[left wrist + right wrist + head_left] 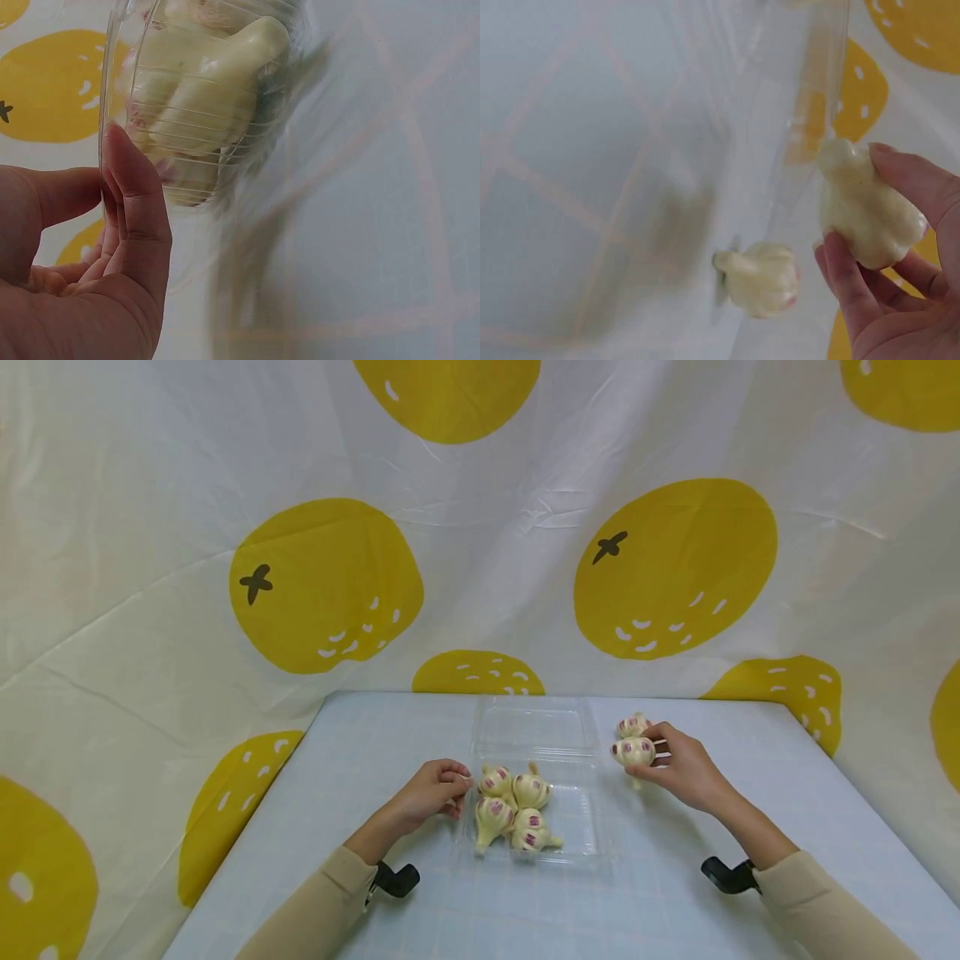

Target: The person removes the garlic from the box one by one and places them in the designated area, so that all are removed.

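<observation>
A clear plastic clamshell box (576, 818) lies on the table with its lid folded back. Several cream garlic bulbs with purple patches, such as one bulb (493, 818), fill its left half. My left hand (435, 795) pinches the box's left rim between thumb and fingers, as the left wrist view (112, 225) confirms. To the right of the box, my right hand (684, 768) holds a garlic bulb (870, 206) off the table between thumb and fingertips. Behind it, another garlic bulb (761, 279) rests on the table.
The transparent lid (534, 728) extends toward the table's back edge. A pale blue checked cloth (525, 914) covers the table. A white curtain with yellow fruit prints (495, 568) hangs just behind. Each wrist wears a black device.
</observation>
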Demonstrator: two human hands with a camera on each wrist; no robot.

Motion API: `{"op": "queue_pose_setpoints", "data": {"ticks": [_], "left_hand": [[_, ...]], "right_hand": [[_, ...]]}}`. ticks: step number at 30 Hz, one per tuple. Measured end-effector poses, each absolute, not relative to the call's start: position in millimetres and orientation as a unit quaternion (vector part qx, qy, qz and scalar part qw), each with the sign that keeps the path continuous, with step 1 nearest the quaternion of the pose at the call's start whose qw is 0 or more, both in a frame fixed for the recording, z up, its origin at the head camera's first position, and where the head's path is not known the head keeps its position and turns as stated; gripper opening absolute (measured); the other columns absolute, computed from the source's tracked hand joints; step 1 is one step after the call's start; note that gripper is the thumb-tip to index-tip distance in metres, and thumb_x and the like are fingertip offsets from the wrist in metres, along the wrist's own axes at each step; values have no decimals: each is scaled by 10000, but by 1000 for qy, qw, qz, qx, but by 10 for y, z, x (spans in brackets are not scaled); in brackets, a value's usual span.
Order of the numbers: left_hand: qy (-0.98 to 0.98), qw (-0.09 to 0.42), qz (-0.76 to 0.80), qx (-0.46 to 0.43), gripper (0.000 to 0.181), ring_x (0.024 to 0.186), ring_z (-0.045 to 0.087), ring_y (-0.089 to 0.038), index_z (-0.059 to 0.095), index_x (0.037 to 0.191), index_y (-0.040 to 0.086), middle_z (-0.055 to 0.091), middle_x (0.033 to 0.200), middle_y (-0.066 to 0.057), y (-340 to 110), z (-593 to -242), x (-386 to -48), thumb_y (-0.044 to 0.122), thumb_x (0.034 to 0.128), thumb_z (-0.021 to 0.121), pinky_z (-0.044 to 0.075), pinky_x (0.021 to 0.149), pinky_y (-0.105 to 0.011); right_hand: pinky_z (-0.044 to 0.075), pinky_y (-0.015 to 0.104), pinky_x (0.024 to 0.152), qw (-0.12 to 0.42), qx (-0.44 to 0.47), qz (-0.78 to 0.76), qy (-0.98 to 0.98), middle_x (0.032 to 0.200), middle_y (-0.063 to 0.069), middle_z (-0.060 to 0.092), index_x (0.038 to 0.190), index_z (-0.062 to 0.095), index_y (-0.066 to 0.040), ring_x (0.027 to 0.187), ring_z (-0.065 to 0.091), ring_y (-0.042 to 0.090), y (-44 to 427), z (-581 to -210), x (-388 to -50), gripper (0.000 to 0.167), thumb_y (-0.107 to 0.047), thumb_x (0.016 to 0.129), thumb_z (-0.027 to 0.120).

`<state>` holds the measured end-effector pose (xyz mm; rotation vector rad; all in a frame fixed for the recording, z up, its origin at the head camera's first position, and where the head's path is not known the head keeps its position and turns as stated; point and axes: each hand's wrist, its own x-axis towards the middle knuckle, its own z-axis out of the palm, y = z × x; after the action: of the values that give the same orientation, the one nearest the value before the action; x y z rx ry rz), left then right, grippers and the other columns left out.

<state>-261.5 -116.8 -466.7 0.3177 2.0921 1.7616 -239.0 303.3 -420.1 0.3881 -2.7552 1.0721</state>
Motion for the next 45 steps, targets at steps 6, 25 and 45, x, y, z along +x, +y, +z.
{"op": "queue_pose_setpoints", "data": {"ticks": [6,25,45], "left_hand": [[746,196,627,114,264,654,563,-138,543,1191,-59,613,794,-49,-1167,-4673,-2628,120,1020,635,545,593,-288],[748,204,621,117,234,626,572,-138,545,1174,-62,589,741,-50,-1159,-4623,-2602,103,1024,615,553,603,-299],[749,212,616,118,254,649,565,-140,546,1171,-56,586,742,-44,-1184,-4613,-2629,135,1026,628,551,605,-281]], "right_hand": [[612,424,796,76,110,342,-930,1231,268,602,1267,524,73,1064,670,433,3240,-4196,-2436,577,-194,866,842],[545,571,922,58,32,324,-944,1351,352,481,1372,412,130,1189,534,514,3765,-4322,-2824,679,-268,946,760],[430,648,1011,33,-10,316,-948,1321,410,455,1360,372,174,1169,481,526,3965,-4599,-3229,618,-177,967,695]]}}
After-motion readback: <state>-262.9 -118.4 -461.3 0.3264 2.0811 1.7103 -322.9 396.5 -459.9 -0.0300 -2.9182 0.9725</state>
